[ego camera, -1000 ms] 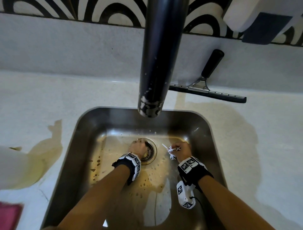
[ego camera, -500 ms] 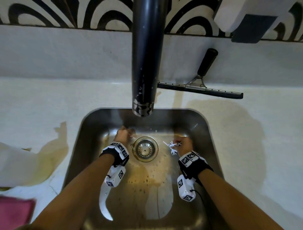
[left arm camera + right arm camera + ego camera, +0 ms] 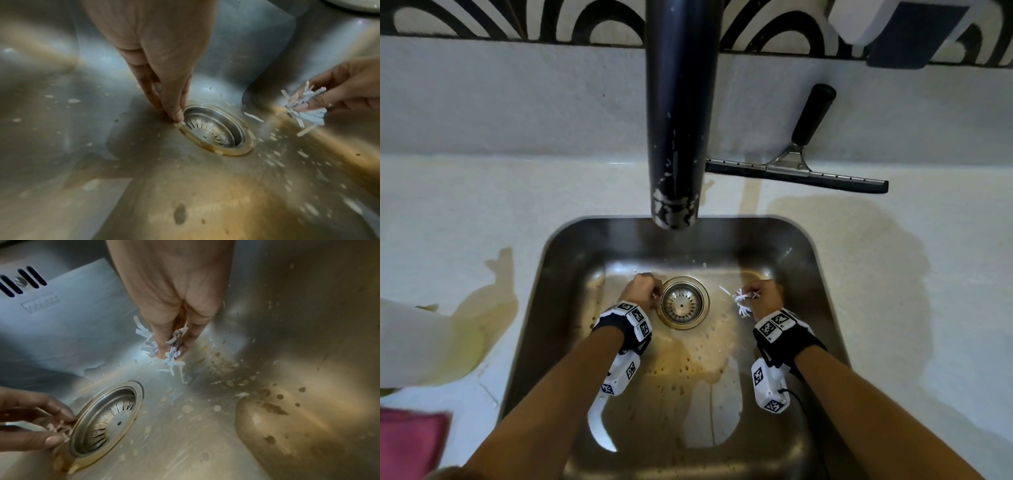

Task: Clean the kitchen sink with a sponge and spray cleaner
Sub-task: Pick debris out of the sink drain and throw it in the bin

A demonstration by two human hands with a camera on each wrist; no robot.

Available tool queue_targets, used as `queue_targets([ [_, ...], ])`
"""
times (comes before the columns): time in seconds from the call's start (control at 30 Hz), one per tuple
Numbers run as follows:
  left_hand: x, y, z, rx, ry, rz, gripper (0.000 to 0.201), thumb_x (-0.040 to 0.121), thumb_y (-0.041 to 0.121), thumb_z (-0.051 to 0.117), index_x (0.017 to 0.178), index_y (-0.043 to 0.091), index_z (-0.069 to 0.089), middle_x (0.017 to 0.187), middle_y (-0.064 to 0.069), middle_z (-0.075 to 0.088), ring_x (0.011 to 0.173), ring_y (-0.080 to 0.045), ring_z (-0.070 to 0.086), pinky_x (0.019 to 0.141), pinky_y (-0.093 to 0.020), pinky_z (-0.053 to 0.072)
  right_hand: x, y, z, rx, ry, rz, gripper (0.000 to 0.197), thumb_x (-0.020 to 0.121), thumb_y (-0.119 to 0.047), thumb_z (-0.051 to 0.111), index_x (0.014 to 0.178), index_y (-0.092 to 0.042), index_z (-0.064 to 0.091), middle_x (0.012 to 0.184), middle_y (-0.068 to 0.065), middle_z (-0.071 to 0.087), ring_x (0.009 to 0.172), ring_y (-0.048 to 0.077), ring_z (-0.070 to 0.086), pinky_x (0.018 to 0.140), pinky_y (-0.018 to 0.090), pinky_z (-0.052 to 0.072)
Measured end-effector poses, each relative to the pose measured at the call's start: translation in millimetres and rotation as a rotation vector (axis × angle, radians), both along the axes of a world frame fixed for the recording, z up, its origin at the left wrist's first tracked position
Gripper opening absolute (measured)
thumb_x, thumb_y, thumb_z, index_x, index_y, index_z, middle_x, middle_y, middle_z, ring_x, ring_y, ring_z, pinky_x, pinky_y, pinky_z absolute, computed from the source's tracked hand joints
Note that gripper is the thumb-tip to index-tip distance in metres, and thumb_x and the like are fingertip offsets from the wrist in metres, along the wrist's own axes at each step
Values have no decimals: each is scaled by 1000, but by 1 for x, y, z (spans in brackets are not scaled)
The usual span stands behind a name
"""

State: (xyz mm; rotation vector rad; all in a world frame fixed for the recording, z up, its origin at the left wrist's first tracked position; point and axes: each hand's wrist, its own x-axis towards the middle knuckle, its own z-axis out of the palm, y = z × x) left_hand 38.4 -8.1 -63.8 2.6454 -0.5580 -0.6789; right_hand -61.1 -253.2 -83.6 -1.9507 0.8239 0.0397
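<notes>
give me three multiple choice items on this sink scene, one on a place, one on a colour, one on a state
1. Where does the squeegee lie?
A. in the sink
B. on the counter behind the sink
C. over the drain

2. What colour is the faucet spout?
A. black
B. red
C. gold

3. What is the right hand doing?
A. lying flat and empty
B. gripping the faucet
C. pinching white paper shreds

Key: B, it rests against the backsplash; A, the spout is dark black; C, the fingers close on the shreds above the sink floor.
</notes>
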Motion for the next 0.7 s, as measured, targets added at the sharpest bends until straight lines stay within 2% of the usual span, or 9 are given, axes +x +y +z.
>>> queue_targets([
  [0.07, -3, 1, 1, 58, -38, -47, 22, 80, 4, 69, 100, 13, 69, 105, -6, 66, 95, -22, 62, 85, -31, 52, 2, 3, -6, -18, 21, 19, 42, 59, 6, 81, 50, -29, 60, 94, 20, 64, 74, 30, 64, 53, 14, 46],
  [0.17, -9, 2, -1, 118, -118, -80, 20, 86, 10, 63, 105, 15, 68, 110, -4, 64, 101, -23, 59, 84, -29, 47, 3, 8, 3, -19, 3, 54, 42, 61, 7, 81, 54, -27, 58, 82, 15, 63, 70, 23, 59, 55, 14, 45],
  [0.27, -11, 1, -2, 167, -151, -96, 25, 88, 9, 58, 111, 14, 66, 114, -6, 63, 108, -25, 58, 89, -30, 46, 4, 8, 4, -16, -27, 46, 46, 61, 7, 81, 52, -31, 56, 83, 19, 65, 73, 24, 59, 67, 23, 47],
  [0.33, -12, -1, -2, 219, -167, -139, 25, 89, 10, 55, 112, 13, 65, 115, -8, 62, 111, -26, 57, 92, -32, 46, 3, 7, 1, -17, -27, 46, 48, 61, 7, 81, 52, -33, 56, 84, 19, 66, 75, 27, 61, 70, 27, 49],
  [0.43, -13, -4, -3, 276, -195, -203, 27, 94, 12, 50, 119, 11, 60, 116, -10, 60, 112, -27, 55, 93, -32, 46, 2, 7, -4, -34, 1, 33, 46, 58, 4, 83, 47, -33, 59, 96, 24, 64, 83, 35, 63, 75, 31, 54],
  [0.5, -17, -3, -6, 285, -170, -197, 32, 97, 10, 44, 128, 6, 50, 122, -14, 56, 117, -29, 52, 98, -33, 44, 0, 6, -9, -34, 24, 19, 42, 58, 3, 84, 49, -31, 62, 102, 22, 61, 86, 34, 63, 78, 31, 54],
  [0.6, -21, -4, -9, 292, -126, -166, 37, 98, 3, 36, 134, -3, 36, 133, -21, 46, 126, -36, 42, 106, -38, 38, -2, 3, -16, -41, 27, 36, 43, 58, 2, 84, 55, -37, 66, 103, 22, 61, 85, 31, 63, 76, 28, 53],
  [0.67, -22, -9, -6, 258, -99, -127, 37, 97, 0, 36, 134, -3, 35, 135, -21, 44, 127, -37, 41, 107, -38, 37, -4, 5, 3, -41, 14, 13, 42, 60, 5, 82, 50, -29, 61, 95, 18, 64, 79, 29, 62, 66, 21, 50],
  [0.7, -22, -14, -5, 209, -81, -101, 38, 96, 0, 38, 134, -2, 35, 135, -20, 43, 126, -36, 42, 107, -37, 37, -6, 6, 9, -49, 9, 3, 47, 62, 9, 80, 50, -30, 56, 88, 15, 64, 76, 26, 60, 59, 15, 48],
])
